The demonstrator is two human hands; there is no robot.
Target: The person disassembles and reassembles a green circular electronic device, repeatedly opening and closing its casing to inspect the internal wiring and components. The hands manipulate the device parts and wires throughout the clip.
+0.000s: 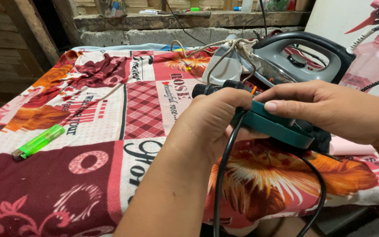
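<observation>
My left hand (211,120) grips the near end of a teal and black electric iron (277,127) lying on its side, where the black cord (222,171) comes out and hangs toward me. My right hand (325,109) rests over the top of the same iron, fingers pressing on its teal body. The iron's black ribbed cord sleeve (211,89) sticks out to the left behind my left hand. Most of the iron's body is hidden under my hands.
A second grey and black iron (299,59) stands tilted behind, with a beige cord (224,48) bundled beside it. A pink spray bottle (369,61) is at the right. A green lighter (38,141) lies at the left on the patterned red cloth (110,127). A stone ledge (189,22) runs behind.
</observation>
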